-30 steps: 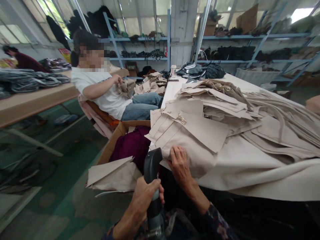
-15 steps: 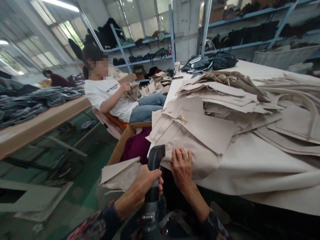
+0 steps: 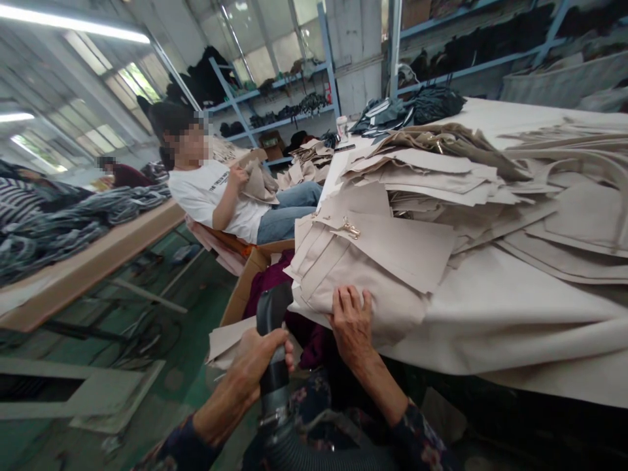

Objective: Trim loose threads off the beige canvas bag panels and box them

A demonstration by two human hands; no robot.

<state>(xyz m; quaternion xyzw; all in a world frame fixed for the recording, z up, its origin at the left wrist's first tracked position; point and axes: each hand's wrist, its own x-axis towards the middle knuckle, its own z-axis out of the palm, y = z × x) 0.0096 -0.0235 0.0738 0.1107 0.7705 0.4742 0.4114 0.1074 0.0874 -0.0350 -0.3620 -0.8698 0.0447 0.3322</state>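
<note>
My left hand [image 3: 252, 360] is wrapped round the black curved nozzle [image 3: 269, 311] of a ribbed vacuum hose [image 3: 289, 448]. The nozzle points up, a little left of the table's corner. My right hand [image 3: 352, 330] lies on beige fabric pieces [image 3: 392, 304] at the near table edge, fingers spread over the cloth and the thumb mostly hidden. Gold-coloured metal hooks [image 3: 349, 229] rest on the upper part of these pieces.
Stacked beige cut pieces [image 3: 432, 173] and straps cover much of the white table [image 3: 510, 118]. Below its left corner stands a cardboard box [image 3: 238, 288] with purple cloth [image 3: 262, 281]. A seated co-worker [image 3: 220, 190] holds beige fabric. Another table [image 3: 118, 252] bears grey cords.
My left hand has moved the nozzle to the left, away from the fabric edge. My right hand stays on the beige cloth. The view has shifted slightly.
</note>
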